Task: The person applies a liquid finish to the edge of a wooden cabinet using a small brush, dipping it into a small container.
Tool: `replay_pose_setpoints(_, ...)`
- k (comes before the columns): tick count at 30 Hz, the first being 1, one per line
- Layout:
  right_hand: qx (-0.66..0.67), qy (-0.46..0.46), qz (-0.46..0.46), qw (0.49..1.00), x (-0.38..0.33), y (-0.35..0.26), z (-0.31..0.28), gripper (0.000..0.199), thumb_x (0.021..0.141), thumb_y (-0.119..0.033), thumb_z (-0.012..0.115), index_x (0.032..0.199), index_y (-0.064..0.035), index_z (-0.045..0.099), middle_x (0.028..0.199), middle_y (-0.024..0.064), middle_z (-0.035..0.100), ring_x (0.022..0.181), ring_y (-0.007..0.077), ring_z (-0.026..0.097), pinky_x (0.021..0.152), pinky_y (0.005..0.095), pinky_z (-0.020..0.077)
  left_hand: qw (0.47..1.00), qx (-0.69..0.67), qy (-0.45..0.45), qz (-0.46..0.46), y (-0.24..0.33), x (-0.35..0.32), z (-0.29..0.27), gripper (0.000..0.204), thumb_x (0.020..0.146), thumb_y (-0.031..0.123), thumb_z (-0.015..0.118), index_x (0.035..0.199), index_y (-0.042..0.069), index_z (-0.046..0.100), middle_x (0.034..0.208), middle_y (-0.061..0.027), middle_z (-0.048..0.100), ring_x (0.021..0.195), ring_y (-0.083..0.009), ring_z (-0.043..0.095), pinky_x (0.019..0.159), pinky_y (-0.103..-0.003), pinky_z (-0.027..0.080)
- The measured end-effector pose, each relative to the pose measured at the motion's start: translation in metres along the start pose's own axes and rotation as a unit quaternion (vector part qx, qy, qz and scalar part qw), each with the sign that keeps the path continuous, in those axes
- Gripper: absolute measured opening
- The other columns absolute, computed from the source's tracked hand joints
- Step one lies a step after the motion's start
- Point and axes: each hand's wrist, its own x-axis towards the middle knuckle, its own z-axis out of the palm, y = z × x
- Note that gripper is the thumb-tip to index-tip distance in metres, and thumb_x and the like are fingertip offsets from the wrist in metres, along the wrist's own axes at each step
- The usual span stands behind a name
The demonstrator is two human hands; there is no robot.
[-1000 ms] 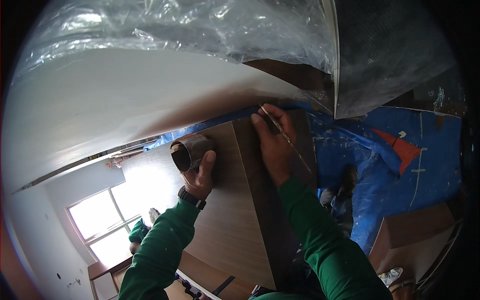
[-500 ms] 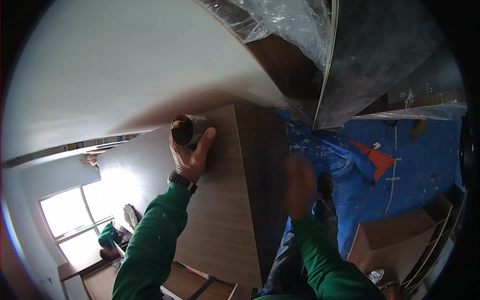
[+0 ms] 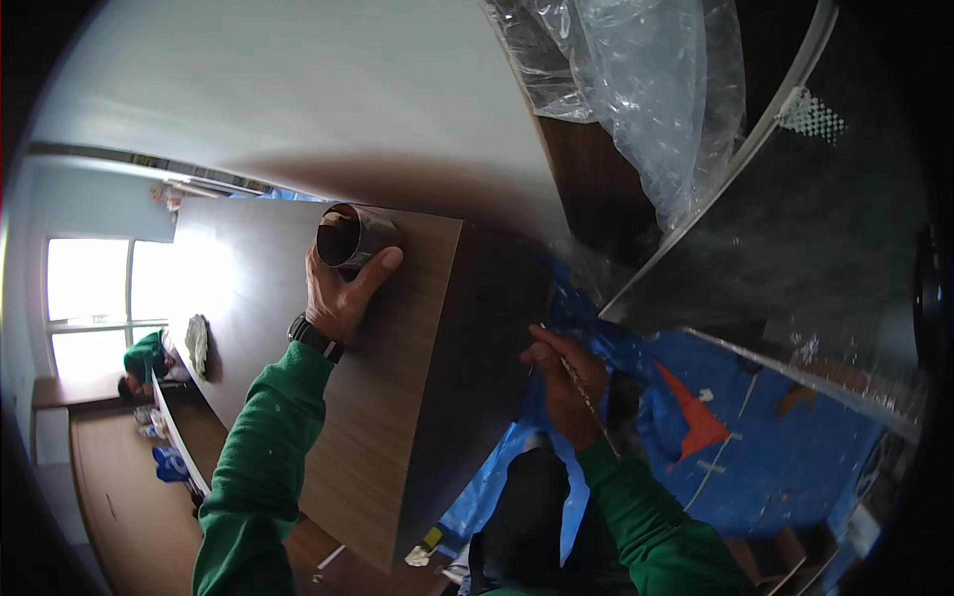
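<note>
My left hand [image 3: 338,298] is wrapped round a metal tin can [image 3: 378,238], thumb on its side. The can's open mouth faces me and shows a dark inside with something pale brown in it. It is at the far edge of a large wood-grain cabinet panel [image 3: 368,417]; whether it rests there I cannot tell. Beyond the panel's dark right side, my right hand [image 3: 571,397] is closed on a thin, speckled stick [image 3: 586,397], perhaps a slim brush; its tip is unclear.
A white surface [image 3: 298,99] spans the back. Clear plastic wrap [image 3: 636,89] hangs beside a dark panel [image 3: 785,219] at right. Blue sheeting [image 3: 765,437] with a red-orange patch [image 3: 693,417] covers the floor. Another person [image 3: 146,360] in green bends near the window at left.
The view has shifted. My right hand, blurred and apparently stretched out before, is now closed with a thin stick showing. My left hand still grips the can at the panel's edge.
</note>
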Motion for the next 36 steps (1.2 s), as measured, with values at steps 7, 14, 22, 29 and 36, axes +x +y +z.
replay_pose_setpoints(7, 0.009, -0.035, -0.175, 0.984, 0.071, 0.043, -0.004, 0.026, 0.095, -0.004, 0.067, 0.12, 0.0005, 0.067, 0.101, 0.011, 0.073, 0.096, 0.0183, 0.069, 0.087, 0.0291, 0.0533, 0.998, -0.041, 0.039, 0.034, 0.0, -0.009, 0.003, 0.044, 0.083, 0.026, 0.082, 0.114, 0.0, 0.065, 0.102, -0.0073, 0.069, 0.097, -0.018, 0.064, 0.09, -0.035, 0.049)
replay_pose_setpoints(14, 0.082, -0.057, -0.344, 0.934, 0.149, 0.094, 0.018, 0.034, 0.096, -0.007, 0.067, 0.129, -0.0014, 0.06, 0.113, 0.0102, 0.07, 0.109, 0.019, 0.065, 0.097, 0.0326, 0.0494, 0.995, -0.027, 0.067, 0.069, 0.012, -0.005, 0.021, 0.051, 0.087, 0.039, 0.074, 0.121, 0.003, 0.061, 0.108, -0.0053, 0.064, 0.104, -0.0165, 0.058, 0.097, -0.032, 0.044)
replay_pose_setpoints(22, 0.229, -0.112, -0.269, 0.929, 0.162, 0.1, 0.05, 0.034, 0.094, -0.011, 0.07, 0.126, -0.0042, 0.062, 0.11, 0.0055, 0.068, 0.099, 0.0139, 0.063, 0.089, 0.03, 0.0513, 0.997, 0.018, 0.064, 0.034, -0.003, -0.004, 0.013, 0.06, 0.088, 0.048, 0.071, 0.123, 0.002, 0.058, 0.11, -0.0058, 0.062, 0.105, -0.0155, 0.056, 0.098, -0.031, 0.042)
replay_pose_setpoints(29, 0.305, -0.208, -0.209, 0.906, 0.183, 0.047, 0.059, 0.032, 0.089, -0.012, 0.076, 0.119, -0.0056, 0.065, 0.1, 0.0029, 0.068, 0.09, 0.0086, 0.062, 0.08, 0.025, 0.0508, 0.994, 0.005, 0.103, 0.039, -0.01, 0.0, 0.011, 0.053, 0.091, 0.045, 0.068, 0.123, 0.004, 0.057, 0.11, -0.0056, 0.063, 0.104, -0.0159, 0.057, 0.096, -0.032, 0.043)
replay_pose_setpoints(36, 0.356, -0.266, -0.203, 0.872, 0.19, 0.04, 0.056, 0.031, 0.089, -0.006, 0.072, 0.119, -0.0031, 0.064, 0.1, 0.0039, 0.069, 0.094, 0.0092, 0.064, 0.085, 0.025, 0.0501, 0.995, -0.012, 0.093, 0.037, -0.01, 0.004, 0.011, 0.055, 0.088, 0.046, 0.072, 0.121, 0.004, 0.06, 0.109, -0.0043, 0.063, 0.105, -0.0147, 0.056, 0.099, -0.031, 0.041)
